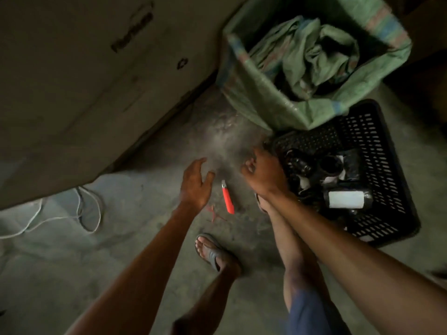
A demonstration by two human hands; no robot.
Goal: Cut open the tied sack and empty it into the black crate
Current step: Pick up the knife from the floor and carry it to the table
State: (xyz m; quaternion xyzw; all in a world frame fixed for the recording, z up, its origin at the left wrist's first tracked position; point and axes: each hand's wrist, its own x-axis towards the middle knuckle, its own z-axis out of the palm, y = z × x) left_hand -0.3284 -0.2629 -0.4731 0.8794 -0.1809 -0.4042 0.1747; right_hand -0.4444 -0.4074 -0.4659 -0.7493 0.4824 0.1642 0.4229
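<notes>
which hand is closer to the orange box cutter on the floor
Left, narrowly. The left hand hovers open just left of the orange box cutter, thumb almost over its blade end. The right hand is up and to its right, at the black crate edge.

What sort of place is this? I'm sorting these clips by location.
Probably a storeroom or warehouse corner. The floor is bare, dusty concrete, a large cardboard carton stands beside it, and a green woven sack and a black crate of dark parts sit on the ground.
</notes>
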